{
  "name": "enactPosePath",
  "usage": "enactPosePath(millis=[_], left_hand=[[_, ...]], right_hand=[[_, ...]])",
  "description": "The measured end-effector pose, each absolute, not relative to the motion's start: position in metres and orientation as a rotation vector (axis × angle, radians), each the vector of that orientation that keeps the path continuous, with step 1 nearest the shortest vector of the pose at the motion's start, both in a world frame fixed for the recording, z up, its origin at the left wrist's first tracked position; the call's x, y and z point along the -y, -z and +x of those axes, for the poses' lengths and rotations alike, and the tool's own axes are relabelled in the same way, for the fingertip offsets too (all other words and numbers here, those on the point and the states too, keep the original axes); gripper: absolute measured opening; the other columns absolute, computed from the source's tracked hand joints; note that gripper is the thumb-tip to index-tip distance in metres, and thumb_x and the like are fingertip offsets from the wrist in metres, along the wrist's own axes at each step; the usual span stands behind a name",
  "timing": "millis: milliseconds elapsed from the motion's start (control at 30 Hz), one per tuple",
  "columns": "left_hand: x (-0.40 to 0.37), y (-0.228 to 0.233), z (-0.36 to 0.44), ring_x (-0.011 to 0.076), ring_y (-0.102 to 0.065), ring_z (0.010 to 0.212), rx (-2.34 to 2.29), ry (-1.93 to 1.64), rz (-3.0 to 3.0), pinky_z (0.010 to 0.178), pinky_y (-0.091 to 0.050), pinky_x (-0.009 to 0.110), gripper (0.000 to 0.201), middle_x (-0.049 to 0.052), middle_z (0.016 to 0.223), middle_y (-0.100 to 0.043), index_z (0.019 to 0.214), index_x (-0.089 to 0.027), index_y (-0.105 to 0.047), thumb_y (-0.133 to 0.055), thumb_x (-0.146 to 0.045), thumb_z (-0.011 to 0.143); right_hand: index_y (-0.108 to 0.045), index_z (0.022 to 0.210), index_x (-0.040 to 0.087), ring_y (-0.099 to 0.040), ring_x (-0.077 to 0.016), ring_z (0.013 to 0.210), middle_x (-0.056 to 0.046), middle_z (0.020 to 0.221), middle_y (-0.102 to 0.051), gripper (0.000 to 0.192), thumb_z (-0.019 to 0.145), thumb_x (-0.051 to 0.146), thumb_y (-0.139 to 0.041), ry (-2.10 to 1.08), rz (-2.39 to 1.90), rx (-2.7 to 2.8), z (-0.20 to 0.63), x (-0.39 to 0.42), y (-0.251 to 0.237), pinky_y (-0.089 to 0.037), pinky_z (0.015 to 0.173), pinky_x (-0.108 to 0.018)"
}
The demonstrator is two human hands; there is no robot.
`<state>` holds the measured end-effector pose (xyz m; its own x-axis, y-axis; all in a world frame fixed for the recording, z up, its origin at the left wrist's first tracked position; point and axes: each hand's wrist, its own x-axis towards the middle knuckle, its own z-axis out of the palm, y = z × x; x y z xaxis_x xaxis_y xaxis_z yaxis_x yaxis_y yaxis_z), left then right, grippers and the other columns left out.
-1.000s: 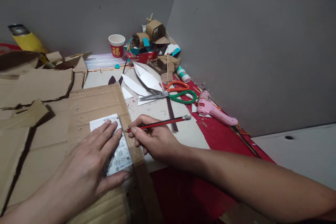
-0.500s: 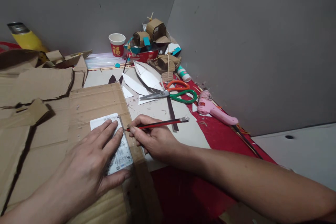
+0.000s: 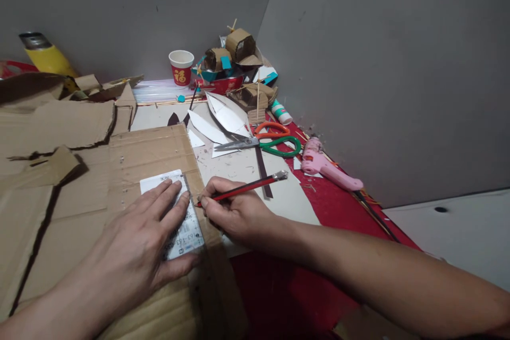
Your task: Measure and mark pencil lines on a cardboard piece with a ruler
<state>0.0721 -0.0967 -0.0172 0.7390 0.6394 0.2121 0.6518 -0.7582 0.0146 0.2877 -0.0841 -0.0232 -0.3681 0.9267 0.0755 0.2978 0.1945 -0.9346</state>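
My left hand (image 3: 137, 247) lies flat, fingers spread, on a white printed label (image 3: 187, 231) stuck to a large brown cardboard sheet (image 3: 147, 159). It presses the label and sheet down. My right hand (image 3: 233, 212) grips a red and black pencil (image 3: 249, 187) just right of the label, the tip touching the cardboard at the label's right edge. The pencil's metal end points away to the right.
Scissors (image 3: 263, 143) with orange and green handles and a pink glue gun (image 3: 324, 164) lie beyond on white card and red cloth. A paper cup (image 3: 181, 66), small cardboard models (image 3: 235, 50), a glue tube (image 3: 281, 112) and torn cardboard (image 3: 51, 127) crowd the back. Grey walls close in at right.
My right hand has slid the pencil tip a little down along the label's right edge. My left hand stays pressed on the label. The view shifted slightly.
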Motion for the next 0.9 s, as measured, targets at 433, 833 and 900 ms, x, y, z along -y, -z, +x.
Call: enactPosePath(millis=[433, 833, 900], left_hand=[[0.097, 0.017, 0.074, 0.0397, -0.046, 0.131, 1.120, 0.273, -2.882, 0.100, -0.048, 0.053, 0.073, 0.024, 0.144, -0.047, 0.137, -0.008, -0.048, -0.061, -0.052, 0.081], [0.097, 0.018, 0.074, 0.0406, -0.049, 0.128, 1.116, 0.281, -2.880, 0.098, -0.050, 0.054, 0.074, 0.025, 0.142, -0.050, 0.136, -0.006, -0.050, -0.059, -0.056, 0.082], [0.097, 0.018, 0.075, 0.0406, -0.050, 0.128, 1.104, 0.287, -2.885, 0.098, -0.051, 0.054, 0.074, 0.025, 0.141, -0.050, 0.136, -0.006, -0.050, -0.058, -0.056, 0.082]], right_hand=[[-0.043, 0.068, 0.020, -0.038, -0.0083, 0.055, 0.005, 0.062, -0.044, 0.017, 0.084, 0.014, -0.046, -1.081, -1.089, 2.062, 0.292, 0.101, 0.004, -0.032, 0.050, -0.020], [-0.060, 0.082, 0.017, -0.055, -0.0107, 0.065, 0.001, 0.073, -0.062, 0.009, 0.089, 0.018, -0.054, -0.924, -1.140, 1.851, 0.289, 0.082, 0.027, -0.043, 0.061, -0.022], [-0.060, 0.082, 0.017, -0.054, -0.0106, 0.066, 0.001, 0.073, -0.062, 0.008, 0.089, 0.017, -0.055, -0.939, -1.132, 1.842, 0.288, 0.080, 0.028, -0.043, 0.061, -0.022]])
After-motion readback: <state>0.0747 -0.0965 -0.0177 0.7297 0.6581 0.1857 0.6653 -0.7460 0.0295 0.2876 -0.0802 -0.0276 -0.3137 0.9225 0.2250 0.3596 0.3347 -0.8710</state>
